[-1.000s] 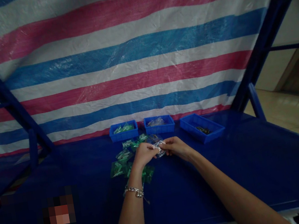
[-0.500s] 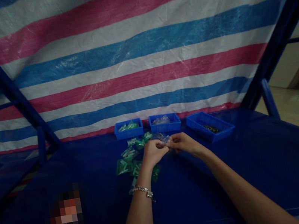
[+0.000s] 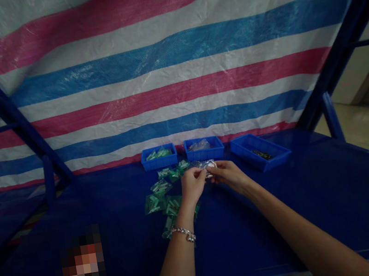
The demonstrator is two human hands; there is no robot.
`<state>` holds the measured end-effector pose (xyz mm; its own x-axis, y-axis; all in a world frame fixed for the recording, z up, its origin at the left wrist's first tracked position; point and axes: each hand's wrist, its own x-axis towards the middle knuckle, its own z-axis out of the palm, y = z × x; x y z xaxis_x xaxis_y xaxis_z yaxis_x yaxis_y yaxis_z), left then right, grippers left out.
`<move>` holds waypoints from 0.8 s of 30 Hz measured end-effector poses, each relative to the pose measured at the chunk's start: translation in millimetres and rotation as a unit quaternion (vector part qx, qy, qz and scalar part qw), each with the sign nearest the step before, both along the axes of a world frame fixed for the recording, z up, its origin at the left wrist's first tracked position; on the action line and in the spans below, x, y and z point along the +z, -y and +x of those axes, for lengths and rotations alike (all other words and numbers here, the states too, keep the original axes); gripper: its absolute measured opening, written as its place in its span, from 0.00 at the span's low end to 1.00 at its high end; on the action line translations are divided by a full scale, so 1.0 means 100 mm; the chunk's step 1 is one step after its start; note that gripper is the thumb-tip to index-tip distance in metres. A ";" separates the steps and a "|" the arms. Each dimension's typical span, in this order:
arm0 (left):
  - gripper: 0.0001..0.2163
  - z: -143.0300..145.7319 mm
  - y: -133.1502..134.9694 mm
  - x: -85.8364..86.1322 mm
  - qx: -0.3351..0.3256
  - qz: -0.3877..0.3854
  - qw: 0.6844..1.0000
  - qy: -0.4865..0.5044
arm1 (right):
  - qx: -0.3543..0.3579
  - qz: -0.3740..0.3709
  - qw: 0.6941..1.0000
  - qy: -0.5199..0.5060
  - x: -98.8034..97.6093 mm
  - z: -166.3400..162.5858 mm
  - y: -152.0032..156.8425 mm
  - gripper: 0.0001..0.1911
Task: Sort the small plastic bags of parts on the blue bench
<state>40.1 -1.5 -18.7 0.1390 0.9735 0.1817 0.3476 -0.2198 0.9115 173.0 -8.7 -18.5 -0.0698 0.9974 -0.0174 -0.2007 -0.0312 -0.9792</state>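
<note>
Between my two hands is a small clear plastic bag [image 3: 209,166], shiny and crinkled; its contents are too small to make out. My left hand [image 3: 193,182], with a silver bracelet at the wrist, pinches the bag's left side. On the other side my right hand [image 3: 228,174] grips it between thumb and fingers. Several green-tinted plastic packets [image 3: 154,202] with pale pieces inside lie on the blue table [image 3: 240,246], to the left of and partly under my left forearm.
Along the back stand a blue bin [image 3: 159,163] of green packets, a blue bin [image 3: 205,154] of clear bags, and an angled blue bin [image 3: 262,163] holding small dark parts. Behind hangs a striped tarp [image 3: 178,97] between blue posts. A blurred-out patch covers the lower left.
The clear bag now shows more of its shiny surface between my fingers. My left hand and forearm have shifted slightly right. The view has moved a little.
</note>
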 end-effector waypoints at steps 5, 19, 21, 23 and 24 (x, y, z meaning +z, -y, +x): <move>0.09 -0.02 0.01 0.03 0.011 0.025 0.997 -0.074 | 0.010 -0.002 1.000 0.024 0.00 0.02 0.01 0.16; 0.17 -0.08 0.03 0.08 0.022 -0.021 0.998 -0.060 | -0.081 0.065 0.994 0.038 -0.01 0.03 -0.03 0.16; 0.22 -0.08 0.03 0.12 0.035 -0.085 0.996 -0.017 | -0.096 0.081 0.991 0.048 -0.01 0.04 -0.03 0.15; 0.25 -0.08 0.05 0.16 0.022 -0.181 0.982 0.058 | -0.095 0.107 0.988 0.061 -0.01 0.04 -0.03 0.14; 0.25 -0.08 0.06 0.18 0.010 -0.225 0.970 0.097 | -0.089 0.123 0.986 0.067 -0.01 0.04 -0.03 0.13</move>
